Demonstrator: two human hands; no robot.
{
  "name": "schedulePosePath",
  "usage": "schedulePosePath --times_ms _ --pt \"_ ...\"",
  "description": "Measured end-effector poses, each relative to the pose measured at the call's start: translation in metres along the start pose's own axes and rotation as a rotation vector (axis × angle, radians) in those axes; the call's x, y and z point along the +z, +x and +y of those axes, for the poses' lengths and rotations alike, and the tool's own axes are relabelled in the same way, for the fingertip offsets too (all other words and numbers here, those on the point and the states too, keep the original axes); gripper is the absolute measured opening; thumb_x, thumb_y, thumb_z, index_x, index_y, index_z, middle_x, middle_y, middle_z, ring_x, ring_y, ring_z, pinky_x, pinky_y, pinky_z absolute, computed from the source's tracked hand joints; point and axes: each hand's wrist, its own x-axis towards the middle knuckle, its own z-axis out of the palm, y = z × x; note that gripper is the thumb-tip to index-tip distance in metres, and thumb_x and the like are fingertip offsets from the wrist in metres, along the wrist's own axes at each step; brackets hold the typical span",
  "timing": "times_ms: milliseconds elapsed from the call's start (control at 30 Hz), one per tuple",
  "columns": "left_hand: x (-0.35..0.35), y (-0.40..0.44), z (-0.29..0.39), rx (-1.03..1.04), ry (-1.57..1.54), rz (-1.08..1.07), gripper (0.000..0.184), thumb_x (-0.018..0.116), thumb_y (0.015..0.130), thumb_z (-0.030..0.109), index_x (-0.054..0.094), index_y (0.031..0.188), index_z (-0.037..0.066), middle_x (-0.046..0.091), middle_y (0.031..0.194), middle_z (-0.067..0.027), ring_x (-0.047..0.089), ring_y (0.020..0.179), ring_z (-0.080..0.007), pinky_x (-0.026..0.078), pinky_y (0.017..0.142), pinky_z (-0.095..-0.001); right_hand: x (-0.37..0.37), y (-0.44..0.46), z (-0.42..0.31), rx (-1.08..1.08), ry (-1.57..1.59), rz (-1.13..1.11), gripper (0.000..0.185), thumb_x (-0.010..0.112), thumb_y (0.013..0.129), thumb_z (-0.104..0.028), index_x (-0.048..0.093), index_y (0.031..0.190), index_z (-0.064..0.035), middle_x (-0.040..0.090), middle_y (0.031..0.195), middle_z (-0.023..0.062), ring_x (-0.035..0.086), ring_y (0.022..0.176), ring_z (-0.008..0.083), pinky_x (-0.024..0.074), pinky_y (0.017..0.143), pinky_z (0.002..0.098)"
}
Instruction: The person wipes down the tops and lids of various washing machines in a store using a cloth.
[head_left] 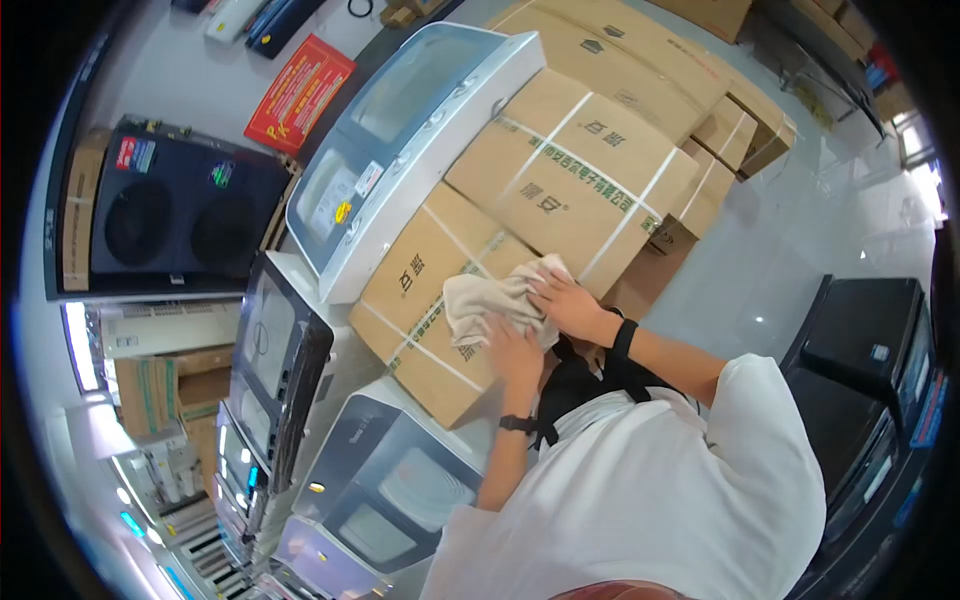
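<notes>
A crumpled beige cloth (480, 303) lies on top of a brown cardboard carton (405, 318) with green print and white straps. My left hand (514, 352), with a dark band on its wrist, grips the cloth's near edge. On the right, my right hand (568, 303) is closed over the cloth's other end, its fingertips in the folds. A second strapped carton (575, 170) of the same kind stands directly beyond the first.
A twin-tub washing machine (400, 150) stands beside the cartons, with more washers (385, 485) at lower left. Black speakers (180, 210) lean by the wall under a red sign (300, 92). Black appliances (860, 320) stand at right, across a shiny floor (790, 230).
</notes>
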Motion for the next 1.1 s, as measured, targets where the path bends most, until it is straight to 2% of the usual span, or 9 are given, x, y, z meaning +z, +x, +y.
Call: schedulePosePath --times_ms 100,200,300,433,500,633,833,933,1100 --pt "0.01 0.012 0.047 0.077 0.036 -0.059 0.077 0.062 0.1 0.035 0.037 0.159 -0.008 0.03 0.169 -0.0293 0.027 0.157 -0.0491 0.023 0.123 -0.0665 -0.024 -0.021 0.034 0.063 -0.024 0.068 0.051 0.064 0.088 -0.014 0.064 0.138 -0.0057 0.051 0.157 0.0129 0.041 0.152 0.0347 0.0315 0.127 0.0498" --pt "0.019 0.024 0.092 0.206 0.06 -0.176 0.074 0.058 0.102 0.032 0.035 0.158 -0.01 0.027 0.169 -0.0323 0.024 0.156 -0.0536 0.022 0.123 -0.0696 -0.046 -0.049 0.067 0.063 -0.074 0.167 0.048 0.065 0.088 -0.015 0.065 0.135 -0.0054 0.052 0.156 0.0114 0.044 0.148 0.0371 0.0341 0.126 0.0505" --pt "0.033 0.027 0.122 0.299 -0.049 -0.015 0.073 0.058 0.101 0.03 0.037 0.157 -0.011 0.028 0.167 -0.0345 0.024 0.155 -0.0547 0.022 0.122 -0.0706 -0.065 -0.076 0.09 0.183 -0.116 0.192 0.049 0.066 0.087 -0.015 0.064 0.134 -0.0031 0.052 0.156 0.0125 0.043 0.149 0.0378 0.0337 0.126 0.0507" --pt "0.041 0.038 0.15 0.4 -0.087 0.018 0.072 0.058 0.102 0.03 0.037 0.156 -0.012 0.029 0.166 -0.0352 0.024 0.156 -0.0541 0.025 0.12 -0.0713 -0.096 -0.091 0.106 0.316 -0.201 0.39 0.055 0.07 0.08 -0.007 0.063 0.135 -0.0017 0.05 0.157 0.0142 0.038 0.153 0.0388 0.0317 0.127 0.0547" --pt "0.043 0.039 0.158 0.372 -0.04 -0.024 0.072 0.058 0.102 0.032 0.038 0.158 -0.009 0.028 0.169 -0.0308 0.025 0.156 -0.0514 0.024 0.122 -0.0686 -0.098 -0.087 0.101 0.316 -0.134 0.424 0.055 0.069 0.081 -0.008 0.062 0.136 -0.0013 0.05 0.156 0.0145 0.038 0.153 0.0391 0.0321 0.127 0.0548" --pt "0.044 0.037 0.155 0.312 0.012 -0.041 0.07 0.058 0.103 0.032 0.04 0.157 -0.008 0.032 0.168 -0.0287 0.029 0.155 -0.05 0.025 0.123 -0.067 -0.08 -0.077 0.095 0.359 -0.077 0.382 0.053 0.067 0.083 -0.009 0.062 0.136 -0.0012 0.052 0.153 0.0143 0.039 0.153 0.0388 0.0327 0.126 0.0544" --pt "0.043 0.034 0.109 0.419 0.055 -0.019 0.067 0.057 0.103 0.032 0.044 0.154 -0.009 0.039 0.164 -0.0302 0.036 0.151 -0.0521 0.028 0.121 -0.0667 -0.042 -0.09 0.092 0.287 -0.098 0.419 0.054 0.066 0.085 -0.01 0.062 0.138 -0.0039 0.054 0.151 0.013 0.041 0.152 0.0363 0.0331 0.126 0.0515" --pt "0.048 0.051 0.106 0.449 0.002 0.047 0.066 0.056 0.104 0.032 0.044 0.154 -0.01 0.039 0.163 -0.032 0.037 0.15 -0.0518 0.028 0.122 -0.0659 -0.053 -0.089 0.12 0.238 -0.097 0.362 0.052 0.064 0.087 -0.012 0.062 0.138 0.0001 0.056 0.15 0.0151 0.043 0.149 0.037 0.0338 0.125 0.0519" --pt "0.033 0.08 0.13 0.408 0.093 -0.023 0.073 0.058 0.103 0.034 0.039 0.157 -0.01 0.035 0.165 -0.0321 0.035 0.151 -0.053 0.026 0.121 -0.0677 -0.065 -0.069 0.129 0.386 -0.086 0.465 0.049 0.065 0.086 -0.009 0.064 0.134 0.0018 0.057 0.148 0.0155 0.041 0.15 0.0394 0.033 0.126 0.0518"
